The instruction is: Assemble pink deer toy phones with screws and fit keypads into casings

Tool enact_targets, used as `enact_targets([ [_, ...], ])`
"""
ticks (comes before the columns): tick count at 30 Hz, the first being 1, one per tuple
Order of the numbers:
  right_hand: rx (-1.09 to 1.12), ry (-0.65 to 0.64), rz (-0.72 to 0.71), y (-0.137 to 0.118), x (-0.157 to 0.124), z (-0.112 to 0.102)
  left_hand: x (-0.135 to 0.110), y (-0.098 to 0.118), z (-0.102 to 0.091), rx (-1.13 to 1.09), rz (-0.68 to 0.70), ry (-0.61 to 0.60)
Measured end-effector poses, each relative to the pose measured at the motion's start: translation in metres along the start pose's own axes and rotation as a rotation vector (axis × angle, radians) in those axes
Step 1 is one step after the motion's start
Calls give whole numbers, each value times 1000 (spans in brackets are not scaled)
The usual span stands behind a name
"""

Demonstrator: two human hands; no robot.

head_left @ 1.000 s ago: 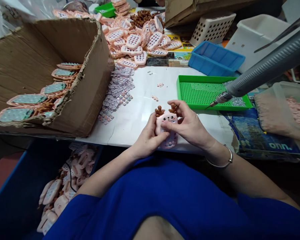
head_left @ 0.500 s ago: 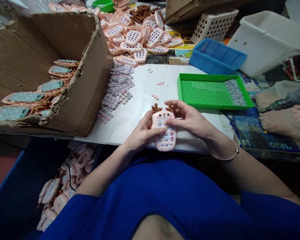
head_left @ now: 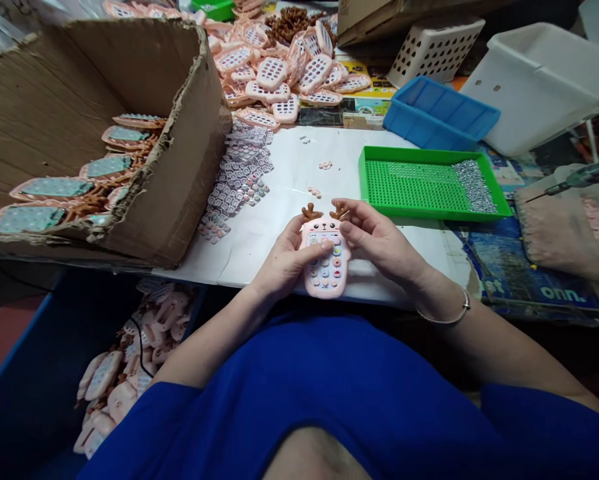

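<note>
A pink toy phone (head_left: 328, 267) with brown antlers and coloured buttons is held face up at the near edge of the white table (head_left: 289, 173). My left hand (head_left: 285, 261) grips its left side, thumb lying across the keypad. My right hand (head_left: 379, 241) holds the right side near the antler, fingers curled round the top corner. Both hands are closed on the toy.
A torn cardboard box (head_left: 94, 127) of finished toys stands at left. Keypad sheets (head_left: 239, 177) lie beside it, pink shells (head_left: 279, 67) heap at the back. A green tray (head_left: 426, 183) with screws, a blue tray (head_left: 439, 113) and a hanging screwdriver (head_left: 579, 179) are at right. A blue bin (head_left: 129, 360) sits below.
The toy was upright with its face toward me; it now lies flatter with the keypad up. The hanging screwdriver swung away to the right, off the green tray.
</note>
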State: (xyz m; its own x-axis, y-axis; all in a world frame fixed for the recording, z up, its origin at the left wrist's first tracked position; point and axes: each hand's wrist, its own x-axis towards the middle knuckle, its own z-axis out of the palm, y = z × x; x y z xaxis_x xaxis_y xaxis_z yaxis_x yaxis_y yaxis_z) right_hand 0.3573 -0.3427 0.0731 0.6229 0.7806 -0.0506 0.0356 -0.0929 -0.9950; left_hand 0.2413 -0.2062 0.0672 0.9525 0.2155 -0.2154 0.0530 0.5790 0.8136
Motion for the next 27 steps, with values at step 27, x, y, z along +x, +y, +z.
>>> enact_targets([
  [27,-3,-16,8,-4,-26,32,-3,2,-16,71,157,191],
])
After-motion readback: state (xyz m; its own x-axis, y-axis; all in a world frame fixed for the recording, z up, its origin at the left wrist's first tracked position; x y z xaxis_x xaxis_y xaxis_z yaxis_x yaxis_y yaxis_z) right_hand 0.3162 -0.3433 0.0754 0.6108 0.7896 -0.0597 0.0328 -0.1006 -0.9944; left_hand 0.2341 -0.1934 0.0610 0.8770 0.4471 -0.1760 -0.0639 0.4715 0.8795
